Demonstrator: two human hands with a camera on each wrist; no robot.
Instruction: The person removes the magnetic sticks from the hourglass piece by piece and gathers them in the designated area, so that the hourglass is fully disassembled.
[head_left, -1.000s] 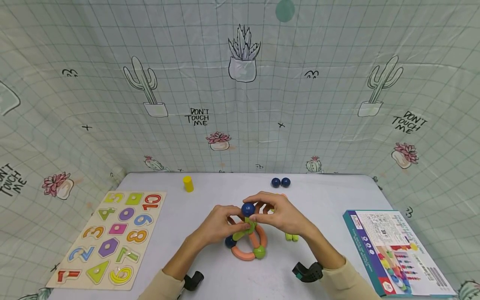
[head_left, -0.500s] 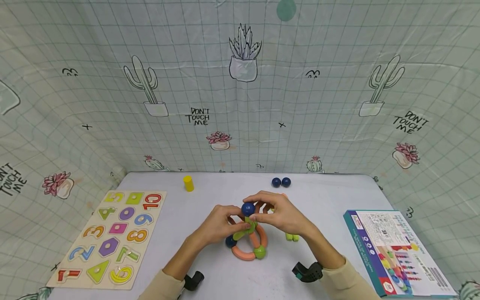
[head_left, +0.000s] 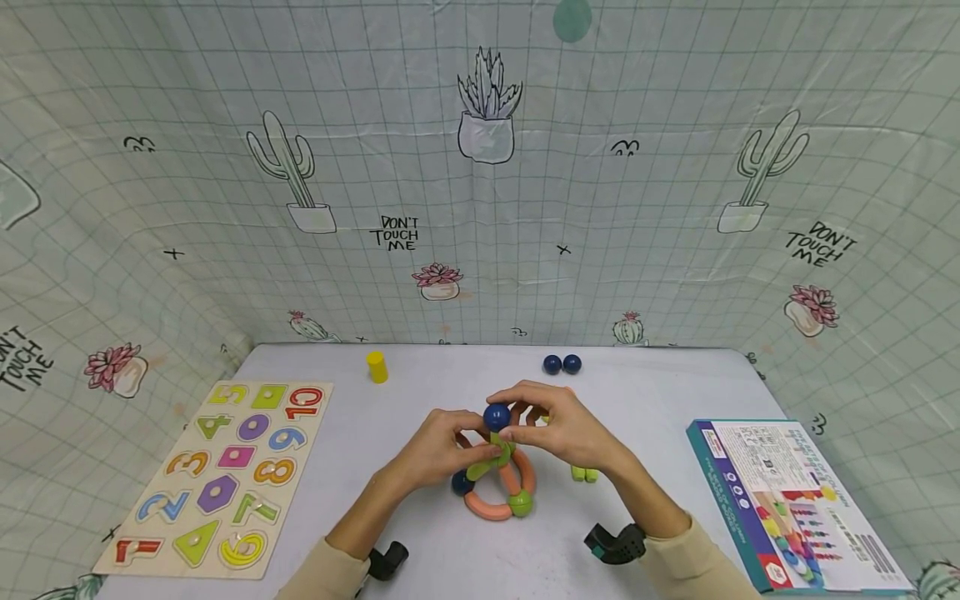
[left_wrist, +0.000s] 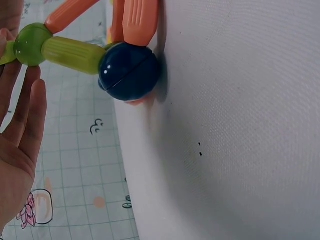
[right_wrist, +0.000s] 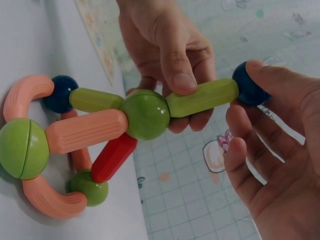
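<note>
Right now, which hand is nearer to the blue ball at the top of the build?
Right. The right hand grips the top blue ball itself; the left hand is lower down, holding the lime-green rod that the ball sits on.

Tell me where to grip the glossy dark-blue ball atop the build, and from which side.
Probably best to pinch the ball across its round sides, from the right: the ribbed yellow-green rod meets it underneath, and the left hand grips that rod from the left.
</note>
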